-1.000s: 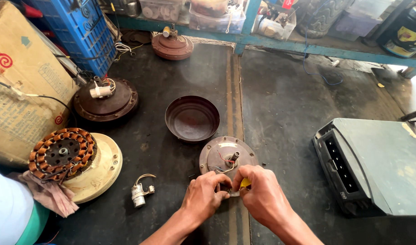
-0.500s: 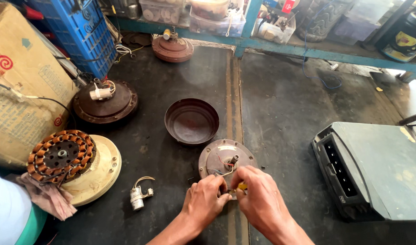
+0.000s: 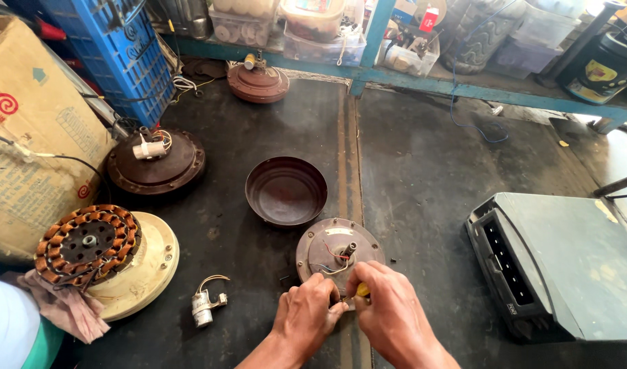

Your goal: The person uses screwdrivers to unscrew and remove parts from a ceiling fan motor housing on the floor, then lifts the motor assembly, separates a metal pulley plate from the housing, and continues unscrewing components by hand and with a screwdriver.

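The round motor cover [image 3: 338, 251] lies just above both hands, low in the frame; a yellow tool [image 3: 362, 290] is pinched by the right hand [image 3: 390, 316], the cover's near edge is held by the left hand [image 3: 306, 318]

Under my left hand [image 3: 306, 318] and my right hand [image 3: 388, 314] sits the round dull-brown metal motor plate [image 3: 337, 249], with thin red and white wires [image 3: 334, 256] at its grey shaft. A bit of yellow tool handle [image 3: 362, 290] shows between my fingers. Beyond it lies the dark reddish-brown round metal bowl cover [image 3: 286, 191]. To my left, the copper-orange ringed stator winding [image 3: 88, 242] rests on a cream-coloured round housing [image 3: 146, 273]. The small capacitor [image 3: 204, 307] is silvery grey. The plastic crate [image 3: 112, 48] is bright blue, the shelf frame [image 3: 423, 82] teal-blue, the floor [image 3: 423, 171] sooty black.
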The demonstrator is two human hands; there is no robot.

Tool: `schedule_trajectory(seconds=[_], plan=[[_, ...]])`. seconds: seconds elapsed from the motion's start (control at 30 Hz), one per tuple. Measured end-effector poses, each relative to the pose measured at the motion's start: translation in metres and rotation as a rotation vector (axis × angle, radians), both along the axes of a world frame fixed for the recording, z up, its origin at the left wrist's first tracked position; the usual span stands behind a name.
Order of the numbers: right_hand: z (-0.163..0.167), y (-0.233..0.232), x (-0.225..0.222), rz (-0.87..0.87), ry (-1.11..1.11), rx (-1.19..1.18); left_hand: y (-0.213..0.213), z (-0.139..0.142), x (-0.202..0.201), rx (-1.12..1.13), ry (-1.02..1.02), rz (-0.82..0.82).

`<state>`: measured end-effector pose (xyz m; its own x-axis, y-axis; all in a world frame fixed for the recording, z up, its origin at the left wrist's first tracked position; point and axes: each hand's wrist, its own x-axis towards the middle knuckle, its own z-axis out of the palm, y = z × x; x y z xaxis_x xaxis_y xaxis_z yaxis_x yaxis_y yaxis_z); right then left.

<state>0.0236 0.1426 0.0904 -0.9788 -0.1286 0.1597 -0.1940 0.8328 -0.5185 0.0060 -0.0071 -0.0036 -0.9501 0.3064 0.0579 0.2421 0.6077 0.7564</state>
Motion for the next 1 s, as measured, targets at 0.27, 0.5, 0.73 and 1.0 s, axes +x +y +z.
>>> schedule_trajectory(seconds=[0.27,0.5,0.73,1.0], plan=[[0.005,-0.005,-0.001,-0.175,-0.161,0.200,0.003,-0.005,0.000,-0.025,0.008,-0.001],[-0.004,0.002,0.001,-0.095,-0.029,-0.084,0.003,-0.006,0.001,0.008,0.037,0.012],[0.003,-0.004,0.000,-0.212,-0.122,0.168,0.002,-0.007,0.001,0.006,0.070,0.006],[-0.003,0.002,-0.002,-0.201,-0.088,-0.086,0.004,-0.007,0.003,0.033,0.051,0.025]])
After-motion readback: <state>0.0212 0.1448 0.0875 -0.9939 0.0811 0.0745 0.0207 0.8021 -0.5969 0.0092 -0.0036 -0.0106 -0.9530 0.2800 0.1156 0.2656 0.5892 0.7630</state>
